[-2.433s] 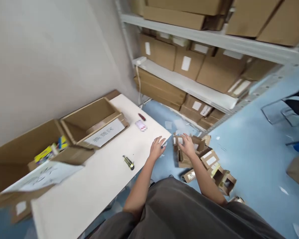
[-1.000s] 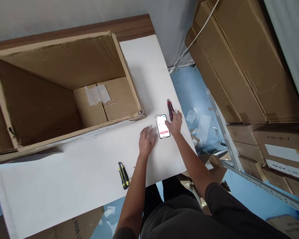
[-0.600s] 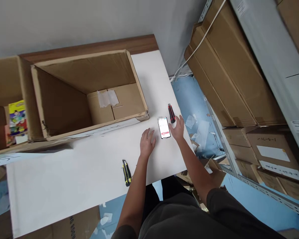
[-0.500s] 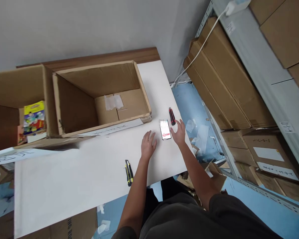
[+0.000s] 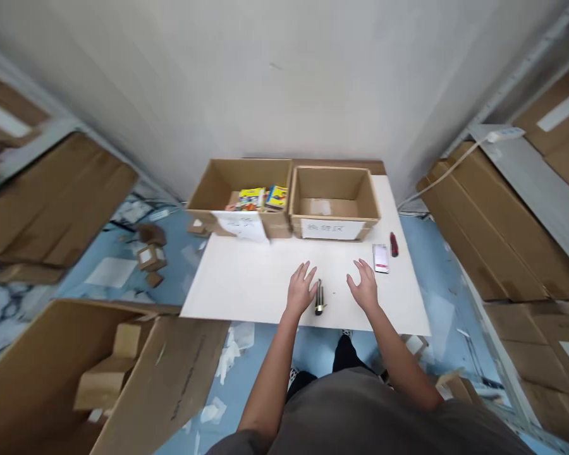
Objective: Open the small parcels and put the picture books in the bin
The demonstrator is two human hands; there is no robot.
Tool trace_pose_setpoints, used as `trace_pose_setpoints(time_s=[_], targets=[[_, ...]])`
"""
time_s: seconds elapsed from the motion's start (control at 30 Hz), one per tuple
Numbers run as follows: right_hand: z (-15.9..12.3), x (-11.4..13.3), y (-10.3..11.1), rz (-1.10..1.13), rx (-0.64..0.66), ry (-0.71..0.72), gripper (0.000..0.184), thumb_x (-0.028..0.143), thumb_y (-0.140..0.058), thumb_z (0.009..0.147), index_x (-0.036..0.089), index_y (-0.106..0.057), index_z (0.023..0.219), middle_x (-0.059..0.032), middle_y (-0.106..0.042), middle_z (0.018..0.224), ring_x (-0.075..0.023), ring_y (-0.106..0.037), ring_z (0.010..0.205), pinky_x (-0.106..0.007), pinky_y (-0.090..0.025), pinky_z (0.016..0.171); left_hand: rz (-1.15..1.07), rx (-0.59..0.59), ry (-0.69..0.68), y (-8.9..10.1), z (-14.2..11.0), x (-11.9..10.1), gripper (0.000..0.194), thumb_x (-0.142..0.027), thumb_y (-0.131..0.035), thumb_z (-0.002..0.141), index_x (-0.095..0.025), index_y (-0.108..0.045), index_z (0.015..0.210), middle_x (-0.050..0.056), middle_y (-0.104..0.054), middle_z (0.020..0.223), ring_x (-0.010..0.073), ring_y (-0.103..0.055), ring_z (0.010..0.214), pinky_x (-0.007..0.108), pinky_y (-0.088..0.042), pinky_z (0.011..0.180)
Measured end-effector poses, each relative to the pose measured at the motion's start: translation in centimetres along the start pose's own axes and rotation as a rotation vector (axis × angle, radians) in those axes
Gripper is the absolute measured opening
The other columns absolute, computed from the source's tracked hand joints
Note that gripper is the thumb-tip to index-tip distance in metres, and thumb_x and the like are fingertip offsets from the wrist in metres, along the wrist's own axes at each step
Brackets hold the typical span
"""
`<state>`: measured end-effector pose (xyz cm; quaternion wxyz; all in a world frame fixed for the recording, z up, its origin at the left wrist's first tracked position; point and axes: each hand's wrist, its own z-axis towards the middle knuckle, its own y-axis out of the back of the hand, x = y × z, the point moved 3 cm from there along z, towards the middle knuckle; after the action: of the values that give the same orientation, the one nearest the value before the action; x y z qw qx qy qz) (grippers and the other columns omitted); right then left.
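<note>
My left hand (image 5: pixel 300 289) lies open on the white table (image 5: pixel 246 284), its fingers spread, just left of a yellow-and-black utility knife (image 5: pixel 318 297). My right hand (image 5: pixel 363 287) hovers open to the right of that knife, holding nothing. A phone (image 5: pixel 380 258) with a lit screen lies further right, and a red-and-black utility knife (image 5: pixel 394 244) lies beside it near the table's right edge.
Two open cardboard boxes stand at the table's back: the left box (image 5: pixel 218 189) holds colourful packs, the right box (image 5: pixel 334 218) looks empty. A big open carton (image 5: pixel 52 373) with small boxes sits on the floor at lower left. Stacked cartons (image 5: pixel 497 234) line the right.
The view has swung back and widened. My right hand has left the phone and come toward the table's middle. Both hands now flank the yellow-and-black knife.
</note>
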<state>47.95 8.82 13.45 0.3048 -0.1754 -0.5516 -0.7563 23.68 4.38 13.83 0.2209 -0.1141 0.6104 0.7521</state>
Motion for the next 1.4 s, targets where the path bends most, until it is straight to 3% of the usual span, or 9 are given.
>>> trace_pose_setpoints(time_s=[0.27, 0.43, 0.57, 0.7, 0.83, 1.0, 1.17, 1.27, 1.4], targets=[[-6.2, 20.2, -11.0, 0.113, 0.424, 0.345, 0.066, 0.039, -0.062, 0.091, 0.027, -0.047, 0.154, -0.012, -0.048, 0.157, -0.0326, -0.045, 0.145, -0.055, -0.043, 0.117, 0.125, -0.091, 0.314, 15.0, -18.7, 11.0, 0.058, -0.031, -0.068, 0.092, -0.026, -0.053, 0.148, 0.012, -0.043, 0.162, 0.0362, -0.031, 0.154, 0.055, -0.042, 0.118], [-10.1, 31.2, -18.0, 0.176, 0.65, 0.581, 0.068, 0.038, -0.065, 0.091, 0.028, -0.046, 0.155, -0.0123, -0.043, 0.161, -0.0331, -0.043, 0.147, -0.056, -0.042, 0.118, 0.165, -0.223, 0.632, 20.6, -30.6, 17.7, 0.056, -0.033, -0.066, 0.093, -0.027, -0.054, 0.147, 0.013, -0.046, 0.16, 0.037, -0.033, 0.153, 0.057, -0.043, 0.117], [-12.0, 38.2, -24.5, 0.221, 0.792, 0.715, 0.07, 0.036, -0.067, 0.089, 0.029, -0.046, 0.156, -0.0126, -0.042, 0.161, -0.0335, -0.044, 0.147, -0.056, -0.043, 0.118, 0.183, -0.302, 0.877, 22.4, -38.7, 22.2, 0.055, -0.035, -0.062, 0.094, -0.028, -0.054, 0.148, 0.012, -0.045, 0.161, 0.0373, -0.033, 0.153, 0.059, -0.043, 0.116], [-13.3, 44.9, -31.7, 0.266, 0.937, 0.844, 0.078, 0.032, -0.072, 0.085, 0.03, -0.043, 0.157, -0.0131, -0.04, 0.162, -0.0336, -0.043, 0.147, -0.056, -0.041, 0.118, 0.207, -0.339, 1.095, 23.8, -44.8, 25.7, 0.058, -0.036, -0.063, 0.093, -0.028, -0.053, 0.149, 0.012, -0.045, 0.161, 0.0377, -0.034, 0.153, 0.059, -0.042, 0.117], [-14.2, 52.0, -37.6, 0.29, 1.051, 0.981, 0.087, 0.027, -0.077, 0.079, 0.026, -0.041, 0.159, -0.0157, -0.037, 0.163, -0.0346, -0.038, 0.15, -0.055, -0.039, 0.12, 0.244, -0.36, 1.266, 25.7, -49.1, 28.2, 0.065, -0.036, -0.066, 0.09, -0.025, -0.05, 0.152, 0.014, -0.041, 0.163, 0.0394, -0.034, 0.153, 0.059, -0.04, 0.119], [-15.4, 59.8, -42.6, 0.295, 1.094, 1.083, 0.089, 0.024, -0.077, 0.078, 0.026, -0.04, 0.159, -0.0145, -0.036, 0.164, -0.0341, -0.033, 0.152, -0.054, -0.036, 0.122, 0.275, -0.427, 1.4, 27.8, -53.2, 30.9, 0.066, -0.038, -0.065, 0.089, -0.026, -0.049, 0.152, 0.013, -0.041, 0.163, 0.039, -0.033, 0.153, 0.058, -0.039, 0.12], [-18.1, 64.6, -47.6, 0.242, 1.096, 1.106, 0.089, 0.026, -0.077, 0.079, 0.029, -0.039, 0.159, -0.0132, -0.036, 0.164, -0.0329, -0.035, 0.151, -0.054, -0.036, 0.121, 0.246, -0.461, 1.439, 28.4, -57.1, 35.9, 0.068, -0.037, -0.066, 0.088, -0.026, -0.048, 0.153, 0.014, -0.042, 0.162, 0.0398, -0.034, 0.152, 0.06, -0.04, 0.118], [-19.8, 66.2, -50.7, 0.193, 1.097, 1.102, 0.088, 0.027, -0.077, 0.079, 0.029, -0.039, 0.159, -0.0136, -0.036, 0.164, -0.033, -0.035, 0.151, -0.054, -0.036, 0.121, 0.173, -0.436, 1.424, 28.5, -59.2, 40.7, 0.071, -0.037, -0.069, 0.086, -0.025, -0.047, 0.152, 0.016, -0.042, 0.162, 0.0399, -0.035, 0.152, 0.059, -0.042, 0.116], [-21.8, 67.5, -54.9, 0.054, 1.123, 1.072, 0.085, 0.029, -0.075, 0.081, 0.024, -0.039, 0.158, -0.0163, -0.035, 0.163, -0.0339, -0.035, 0.15, -0.053, -0.036, 0.121, 0.027, -0.304, 1.365, 27.8, -60.3, 48.3, 0.076, -0.034, -0.073, 0.084, -0.024, -0.044, 0.154, 0.016, -0.038, 0.165, 0.0393, -0.033, 0.153, 0.056, -0.041, 0.117]])
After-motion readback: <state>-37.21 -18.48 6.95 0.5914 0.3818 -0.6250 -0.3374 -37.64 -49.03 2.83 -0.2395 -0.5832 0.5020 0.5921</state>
